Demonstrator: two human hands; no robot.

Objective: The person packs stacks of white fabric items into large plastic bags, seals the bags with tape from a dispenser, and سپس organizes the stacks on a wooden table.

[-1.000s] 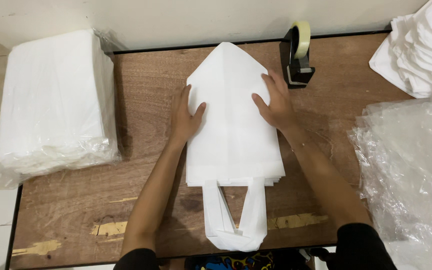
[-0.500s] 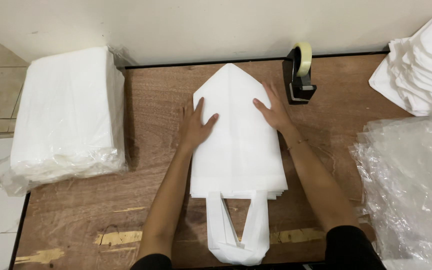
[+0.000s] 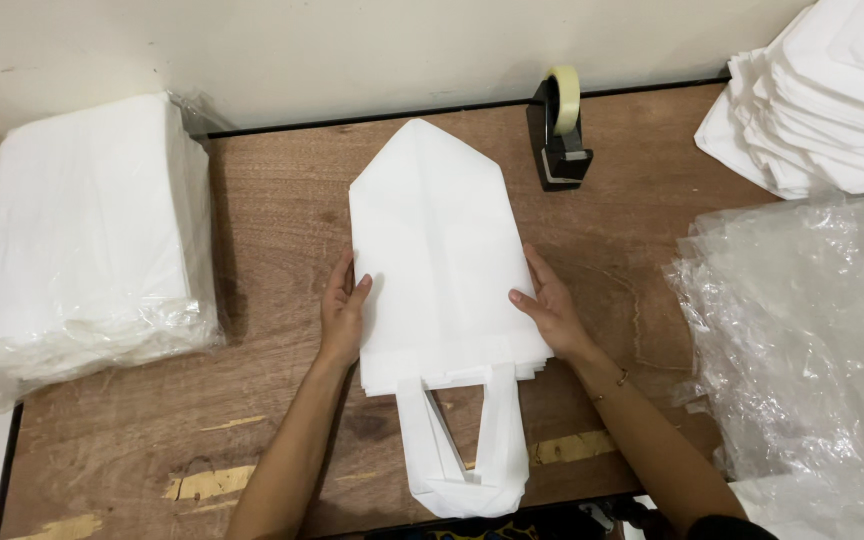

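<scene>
A stack of white fabric bags point(image 3: 437, 250) lies flat in the middle of the wooden table point(image 3: 272, 200), its top folded to a point and its handles point(image 3: 467, 450) hanging toward me. My left hand point(image 3: 342, 310) rests against the stack's left edge, fingers on top. At the right edge, my right hand point(image 3: 547, 305) cups the side of the stack. Both hands press the stack from its sides.
A plastic-wrapped bundle of white bags point(image 3: 87, 235) sits at the left. A black tape dispenser point(image 3: 560, 125) stands behind the stack. More folded white bags point(image 3: 822, 100) lie at the back right, and crumpled clear plastic sheets point(image 3: 802, 350) cover the right side.
Both hands have slid from the upper part of the stack down to its lower side edges. The camera view has shifted a little.
</scene>
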